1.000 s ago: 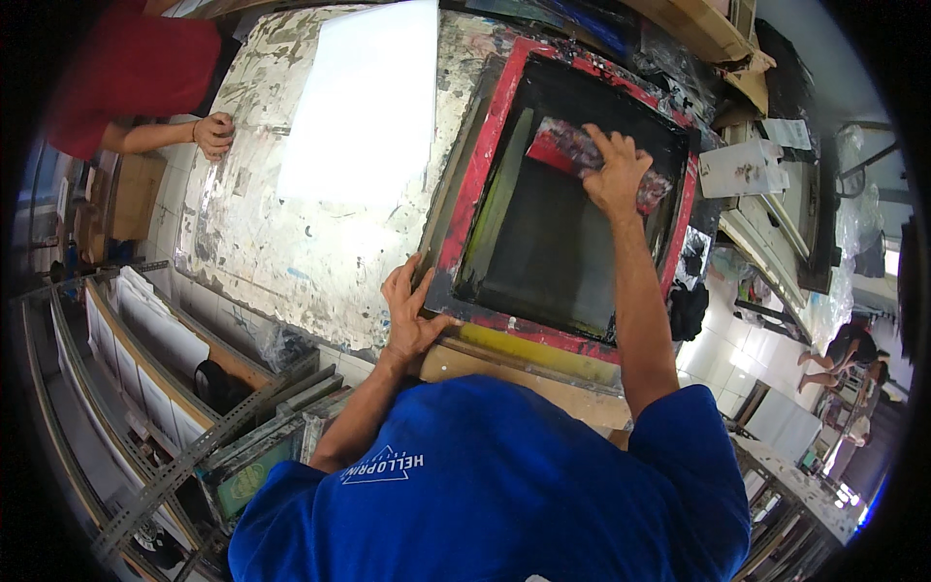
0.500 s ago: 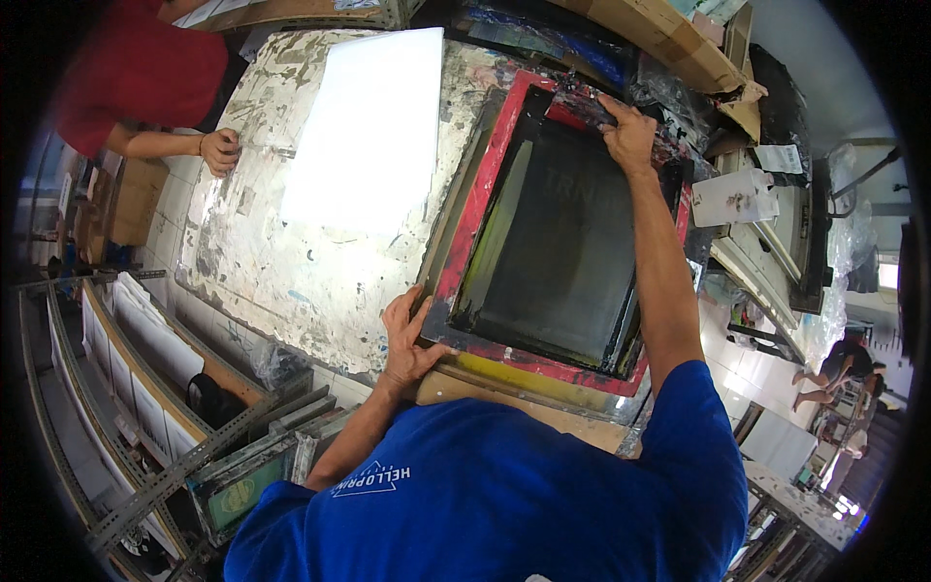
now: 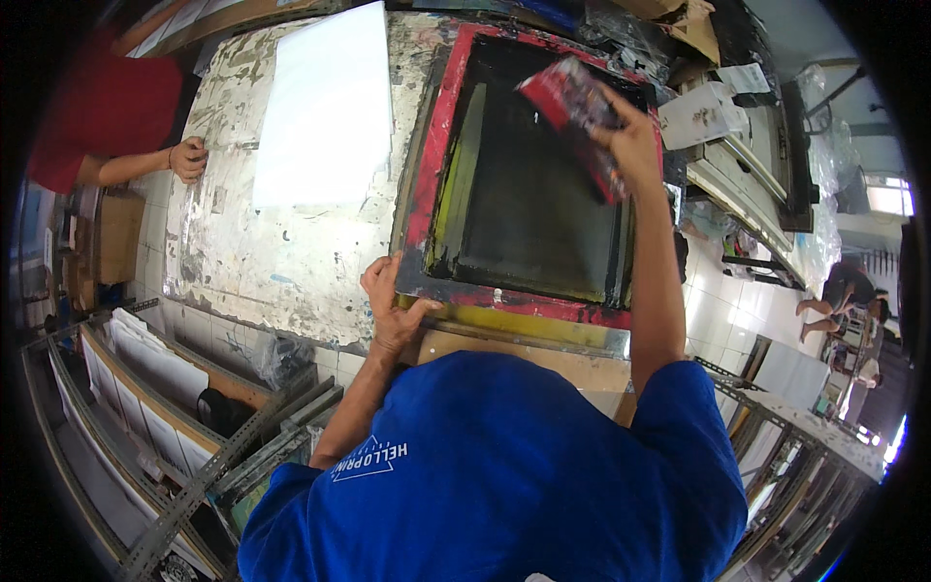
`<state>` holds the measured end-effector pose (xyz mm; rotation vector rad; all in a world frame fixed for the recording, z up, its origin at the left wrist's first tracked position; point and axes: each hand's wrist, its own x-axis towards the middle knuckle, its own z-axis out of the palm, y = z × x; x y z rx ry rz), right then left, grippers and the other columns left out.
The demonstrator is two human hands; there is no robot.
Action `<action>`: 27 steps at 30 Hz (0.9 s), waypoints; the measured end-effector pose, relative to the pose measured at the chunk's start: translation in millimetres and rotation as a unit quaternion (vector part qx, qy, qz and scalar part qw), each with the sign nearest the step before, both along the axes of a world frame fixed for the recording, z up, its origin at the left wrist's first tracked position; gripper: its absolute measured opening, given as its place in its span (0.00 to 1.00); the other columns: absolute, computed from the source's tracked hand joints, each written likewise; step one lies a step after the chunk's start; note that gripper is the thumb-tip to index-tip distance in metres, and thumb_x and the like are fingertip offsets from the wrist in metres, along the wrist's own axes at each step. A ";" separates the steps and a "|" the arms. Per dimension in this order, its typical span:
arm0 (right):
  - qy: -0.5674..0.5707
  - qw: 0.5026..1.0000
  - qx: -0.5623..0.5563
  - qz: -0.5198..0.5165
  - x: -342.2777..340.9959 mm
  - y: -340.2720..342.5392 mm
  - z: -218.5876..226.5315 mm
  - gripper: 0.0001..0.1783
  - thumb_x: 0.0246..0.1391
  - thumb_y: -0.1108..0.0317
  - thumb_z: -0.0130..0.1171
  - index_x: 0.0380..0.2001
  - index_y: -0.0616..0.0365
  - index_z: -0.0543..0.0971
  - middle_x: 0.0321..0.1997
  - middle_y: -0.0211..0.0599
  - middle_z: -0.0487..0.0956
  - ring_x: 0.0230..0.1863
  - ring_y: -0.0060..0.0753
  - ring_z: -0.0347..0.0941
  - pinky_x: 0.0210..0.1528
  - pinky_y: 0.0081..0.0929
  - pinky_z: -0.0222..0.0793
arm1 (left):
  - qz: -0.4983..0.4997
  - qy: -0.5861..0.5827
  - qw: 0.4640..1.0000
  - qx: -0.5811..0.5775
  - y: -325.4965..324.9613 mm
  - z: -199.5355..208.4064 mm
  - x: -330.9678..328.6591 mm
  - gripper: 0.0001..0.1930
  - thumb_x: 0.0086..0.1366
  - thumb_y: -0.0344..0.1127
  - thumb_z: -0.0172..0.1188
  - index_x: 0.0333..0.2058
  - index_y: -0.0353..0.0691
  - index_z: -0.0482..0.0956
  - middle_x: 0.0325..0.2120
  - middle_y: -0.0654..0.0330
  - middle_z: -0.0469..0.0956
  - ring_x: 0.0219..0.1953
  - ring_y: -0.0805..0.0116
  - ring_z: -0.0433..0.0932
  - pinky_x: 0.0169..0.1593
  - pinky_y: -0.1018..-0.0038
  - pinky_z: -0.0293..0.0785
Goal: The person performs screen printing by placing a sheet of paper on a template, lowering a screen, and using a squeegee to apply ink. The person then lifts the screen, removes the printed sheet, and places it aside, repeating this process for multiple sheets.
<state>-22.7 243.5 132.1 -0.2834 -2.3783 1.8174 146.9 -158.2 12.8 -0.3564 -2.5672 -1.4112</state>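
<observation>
A screen printing frame (image 3: 423, 209) with red, ink-stained edges lies on the worktable, its dark mesh (image 3: 538, 209) facing up. My left hand (image 3: 393, 308) grips the frame's near left corner, the thumb along the front edge and the fingers by the left side. In my right hand (image 3: 628, 141) is a red and black ink-smeared squeegee (image 3: 572, 102), slightly blurred. It is tilted diagonally over the far right part of the mesh; whether it touches the mesh I cannot tell. Left of the frame, a large white sheet (image 3: 325, 112) lies on the paint-stained tabletop (image 3: 291, 257).
A person in a red shirt (image 3: 107, 107) stands at the far left, one hand (image 3: 188, 160) at the table's edge. A metal rack (image 3: 165, 388) with boards stands at the lower left. Beyond the frame's right side are a white plastic container (image 3: 700, 114) and cardboard (image 3: 693, 34).
My right hand has brought the squeegee away from the frame's far end and turned it diagonally over the mesh. My left hand stays at the near left corner. The view has shifted a little.
</observation>
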 end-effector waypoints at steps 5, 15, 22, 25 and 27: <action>0.006 0.964 0.257 0.072 105.9 -58.7 57.1 0.42 0.43 0.82 0.66 0.65 0.41 0.78 0.56 0.42 0.83 0.55 0.39 0.80 0.59 0.33 0.72 | 0.006 0.091 0.994 0.053 9.9 32.5 -16.7 0.51 0.39 0.48 0.83 0.61 0.27 0.74 0.51 0.52 0.79 0.57 0.51 0.68 0.62 0.58 0.64; 0.230 0.819 0.525 0.029 126.3 -94.9 175.3 0.35 0.38 0.68 0.67 0.57 0.39 0.83 0.27 0.37 0.75 0.29 0.44 0.73 0.36 0.39 0.69 | 0.090 0.204 0.934 0.279 77.3 151.4 -95.1 0.45 0.61 0.45 0.75 0.68 0.25 0.62 0.58 0.51 0.74 0.60 0.62 0.73 0.63 0.65 0.72; 0.310 0.820 0.479 0.045 65.8 -76.4 246.8 0.28 0.44 0.63 0.59 0.49 0.67 0.84 0.27 0.42 0.86 0.22 0.30 0.78 0.28 0.28 0.77 | 0.050 0.215 0.935 0.276 119.5 103.5 -205.4 0.33 0.64 0.29 0.64 0.66 0.39 0.63 0.50 0.62 0.77 0.53 0.68 0.72 0.61 0.65 0.61; 0.314 0.826 0.466 0.053 55.1 -60.6 257.2 0.28 0.43 0.63 0.58 0.48 0.68 0.85 0.31 0.48 0.87 0.29 0.36 0.82 0.35 0.32 0.79 | 0.023 0.055 0.977 0.204 150.5 60.3 -247.5 0.25 0.65 0.42 0.70 0.57 0.38 0.79 0.43 0.61 0.81 0.53 0.62 0.74 0.58 0.62 0.66; 0.394 0.802 0.448 0.025 45.7 -69.6 256.1 0.27 0.44 0.63 0.57 0.46 0.67 0.85 0.33 0.53 0.86 0.32 0.40 0.83 0.40 0.35 0.79 | 0.013 0.046 0.994 0.094 144.0 -22.1 -298.0 0.27 0.62 0.44 0.72 0.59 0.44 0.79 0.45 0.61 0.81 0.53 0.59 0.74 0.57 0.59 0.67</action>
